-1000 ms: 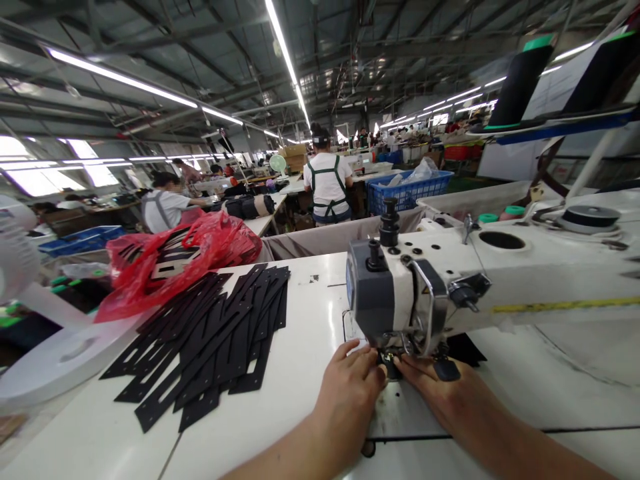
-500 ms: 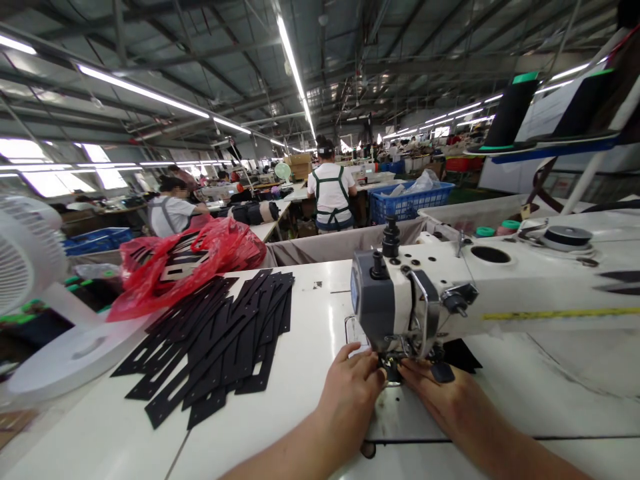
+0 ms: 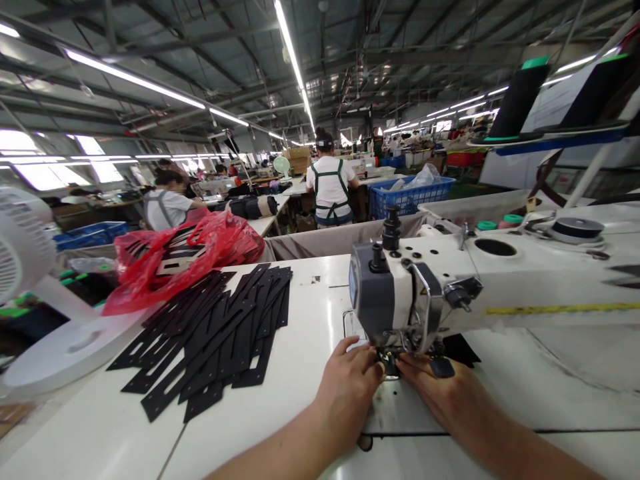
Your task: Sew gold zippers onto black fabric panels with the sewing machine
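Observation:
Both hands are at the needle area of a white and grey sewing machine (image 3: 383, 293). My left hand (image 3: 347, 383) has its fingers bent and pressed together left of the presser foot (image 3: 390, 363). From the other side my right hand (image 3: 445, 387) reaches in under the machine head, fingers together and tips close to the foot. What lies between the fingertips is small, dark and mostly covered. Behind the right hand a black flat piece (image 3: 463, 350) shows on the machine bed. To the left lies a loose pile of black slotted strips (image 3: 225, 340).
A red plastic bag (image 3: 165, 267) with more strips lies behind the pile, beside a white fan (image 3: 65, 340). Black thread cones (image 3: 520, 100) stand on a rack at upper right. Beyond the table are a blue basket (image 3: 410, 195) and co-workers at other tables.
The view has shifted slightly. Both hands stay at the presser foot, their fingertips still close together around it; no clear movement of the material shows.

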`<state>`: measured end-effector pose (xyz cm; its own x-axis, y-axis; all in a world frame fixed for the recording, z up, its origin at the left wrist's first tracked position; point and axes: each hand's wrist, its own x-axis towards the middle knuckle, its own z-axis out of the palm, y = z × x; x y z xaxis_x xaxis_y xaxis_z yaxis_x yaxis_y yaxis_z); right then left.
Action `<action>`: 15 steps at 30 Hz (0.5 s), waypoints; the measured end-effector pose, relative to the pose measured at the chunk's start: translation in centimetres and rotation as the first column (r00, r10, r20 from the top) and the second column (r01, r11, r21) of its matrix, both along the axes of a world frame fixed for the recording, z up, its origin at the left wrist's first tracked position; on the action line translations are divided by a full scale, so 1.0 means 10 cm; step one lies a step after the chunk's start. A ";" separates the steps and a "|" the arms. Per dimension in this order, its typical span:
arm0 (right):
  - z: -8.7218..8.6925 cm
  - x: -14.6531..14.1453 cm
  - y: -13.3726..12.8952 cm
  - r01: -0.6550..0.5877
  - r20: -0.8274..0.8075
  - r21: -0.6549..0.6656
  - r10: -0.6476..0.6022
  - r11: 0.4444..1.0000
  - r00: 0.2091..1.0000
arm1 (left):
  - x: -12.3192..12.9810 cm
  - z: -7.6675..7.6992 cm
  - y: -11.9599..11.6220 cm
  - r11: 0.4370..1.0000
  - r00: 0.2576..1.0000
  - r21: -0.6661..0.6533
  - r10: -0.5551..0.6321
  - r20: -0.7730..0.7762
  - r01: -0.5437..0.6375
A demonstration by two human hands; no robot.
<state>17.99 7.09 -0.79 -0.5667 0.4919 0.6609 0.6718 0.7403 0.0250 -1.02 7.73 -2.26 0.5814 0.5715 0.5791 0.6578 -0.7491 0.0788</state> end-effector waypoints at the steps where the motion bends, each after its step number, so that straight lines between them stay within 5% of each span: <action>1: 0.01 0.00 0.00 0.003 0.002 0.000 -0.003 1.000 1.000 | 0.00 0.00 0.00 1.000 1.000 -0.001 0.000 0.001 0.000; 15: 0.02 0.05 0.01 0.020 0.038 -0.053 -0.018 0.998 0.999 | -0.03 0.04 -0.02 0.998 0.999 -0.069 0.012 -0.051 -0.015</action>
<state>18.47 7.17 -0.62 -0.5811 0.5363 0.6121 0.6848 0.7286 0.0117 -1.36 7.49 -1.88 0.6012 0.6171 0.5077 0.6721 -0.7341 0.0965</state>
